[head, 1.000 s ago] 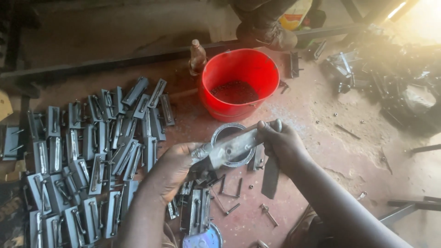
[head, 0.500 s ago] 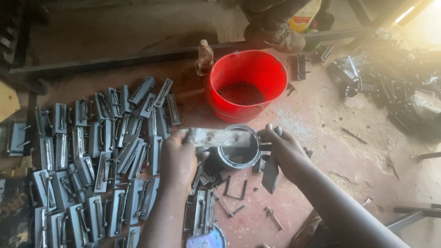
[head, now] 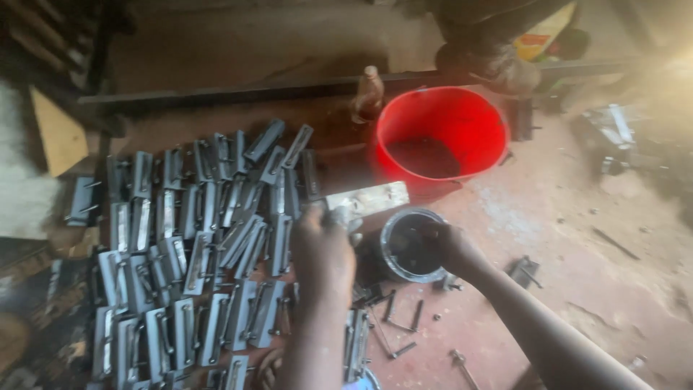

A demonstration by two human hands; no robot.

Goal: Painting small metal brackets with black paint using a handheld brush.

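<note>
My left hand [head: 325,253] grips one end of a flat, pale metal strip [head: 369,198] and holds it level above the floor, beside a small round dark tin [head: 408,249]. My right hand [head: 456,249] is at the tin's right rim with its fingers curled toward the dark inside. What those fingers hold is hidden. To the left, several grey metal latch pieces [head: 202,238] lie in rows on the floor.
A red bucket [head: 440,133] stands just behind the tin, with a bottle [head: 368,94] to its left. Loose bolts [head: 401,325] lie near my arms, and a dark metal part [head: 523,271] lies on the right. A long metal bar [head: 238,92] and another person [head: 491,36] are at the back.
My left hand has carried the strip leftward, away from the tin. My right hand has let go of the strip's other end and dropped to the tin's rim. The view shifted left.
</note>
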